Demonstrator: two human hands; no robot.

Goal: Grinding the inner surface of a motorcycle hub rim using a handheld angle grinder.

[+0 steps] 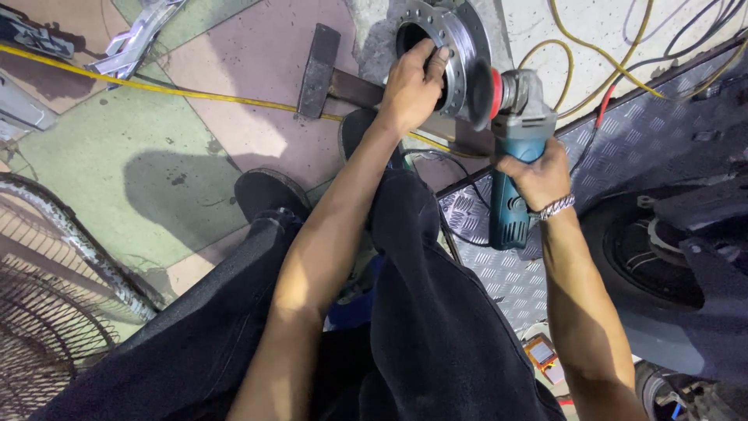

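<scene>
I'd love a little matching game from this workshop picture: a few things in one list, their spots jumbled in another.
Things:
1. round silver metal disc with bolt holes
2. blue-green angle grinder
3. dark steel hammer
4. black wire fan guard

Places:
A. gripped by the right hand
B. bottom left corner
C. steadied by the left hand
D. lying on the floor, left of the disc

Pairs: 1-C, 2-A, 3-D, 4-B

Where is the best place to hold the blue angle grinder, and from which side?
Probably the long blue body of the angle grinder, taken from the rear, away from the disc. The right hand wraps it there; the body is narrow and round.
</scene>
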